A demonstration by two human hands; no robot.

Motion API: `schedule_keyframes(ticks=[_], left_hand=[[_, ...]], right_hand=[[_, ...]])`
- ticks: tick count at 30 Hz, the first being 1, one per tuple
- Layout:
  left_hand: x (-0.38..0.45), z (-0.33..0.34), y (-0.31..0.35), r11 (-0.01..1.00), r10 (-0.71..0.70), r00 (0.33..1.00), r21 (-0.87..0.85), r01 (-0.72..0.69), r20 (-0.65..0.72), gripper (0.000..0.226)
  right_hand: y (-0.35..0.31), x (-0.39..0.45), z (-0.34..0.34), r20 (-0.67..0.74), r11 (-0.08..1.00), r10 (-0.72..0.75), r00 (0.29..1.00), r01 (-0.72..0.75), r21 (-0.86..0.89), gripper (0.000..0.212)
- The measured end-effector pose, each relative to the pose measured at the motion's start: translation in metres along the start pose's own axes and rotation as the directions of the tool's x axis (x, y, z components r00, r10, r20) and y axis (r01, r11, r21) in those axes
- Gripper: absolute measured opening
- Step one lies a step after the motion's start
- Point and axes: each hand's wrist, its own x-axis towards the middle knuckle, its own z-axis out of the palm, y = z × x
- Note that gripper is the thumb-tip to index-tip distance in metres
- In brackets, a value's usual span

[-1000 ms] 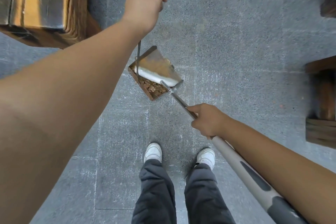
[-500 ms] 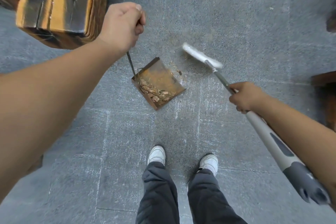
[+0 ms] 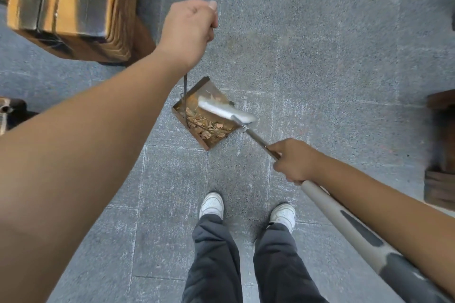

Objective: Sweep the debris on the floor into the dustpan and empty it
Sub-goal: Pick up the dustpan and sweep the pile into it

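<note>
The dustpan sits flat on the grey stone floor, ahead of my two white shoes, its open mouth turned away from me. Dry brown debris lies heaped against the pan's rear wall, on the side nearest my feet. The pale broom head lies across the pan, over its middle and just beyond the heap, blurred at the far end. From the pan's left rear corner a thin dark handle rises straight up into my left hand, whose fingers are curled tight around the top of it. My right hand, to the right of the pan and nearer my feet, is wrapped closed around the broom shaft where the metal rod meets the thicker grey grip, which runs back under my right forearm. Beyond the pan to the left stands a heavy wooden bench. Well to the pan's right, at the frame edge, is more dark wooden furniture.
</note>
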Motion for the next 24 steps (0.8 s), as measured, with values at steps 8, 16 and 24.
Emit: schedule_keyframes(ticks=[8, 16, 24], left_hand=[[0.001, 0.001, 0.007, 0.998, 0.034, 0.998, 0.049, -0.037, 0.057, 0.036], [-0.003, -0.004, -0.001, 1.000, 0.029, 0.999, 0.004, -0.029, 0.041, 0.036], [0.002, 0.008, 0.007, 0.998, 0.021, 1.000, 0.063, -0.023, 0.022, 0.035]], right_hand=[[0.017, -0.042, -0.036, -0.142, 0.995, -0.016, 0.990, 0.002, -0.101, 0.047], [0.009, 0.027, -0.015, -0.161, 0.989, 0.087, 0.983, -0.105, -0.105, 0.033], [0.005, -0.038, 0.010, 0.032, 0.997, -0.072, 0.997, 0.072, 0.010, 0.050]])
